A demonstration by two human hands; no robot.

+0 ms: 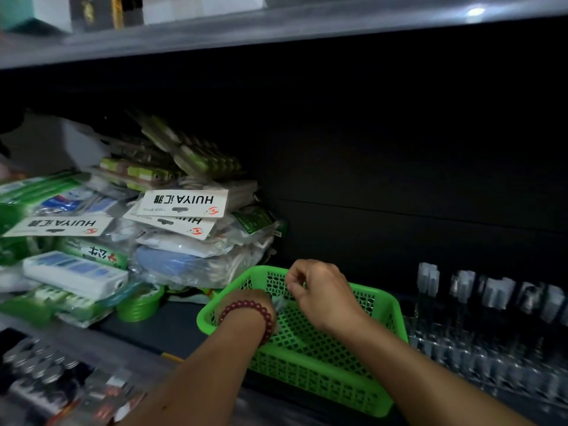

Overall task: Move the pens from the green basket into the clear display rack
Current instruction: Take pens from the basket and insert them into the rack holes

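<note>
A green perforated basket point(353, 392) stands on a dark shelf, and both my hands reach into it. My left hand point(259, 299), with a red bead bracelet on the wrist, dips inside near the left wall; its fingers are hidden. My right hand point(319, 290) hovers over the basket's back rim with its fingers curled, pinching something small and pale that I cannot make out. To the right stands the clear display rack point(479, 355), with several dark pens with clear caps point(428, 281) upright in it. No pens show on the basket's visible floor.
Piles of packaged goods point(181, 207) fill the shelf left of the basket, with a green tape roll point(140, 305) in front of them. A grey shelf board point(276, 32) runs overhead. Small metal-capped items point(37, 364) lie on the lower shelf at bottom left.
</note>
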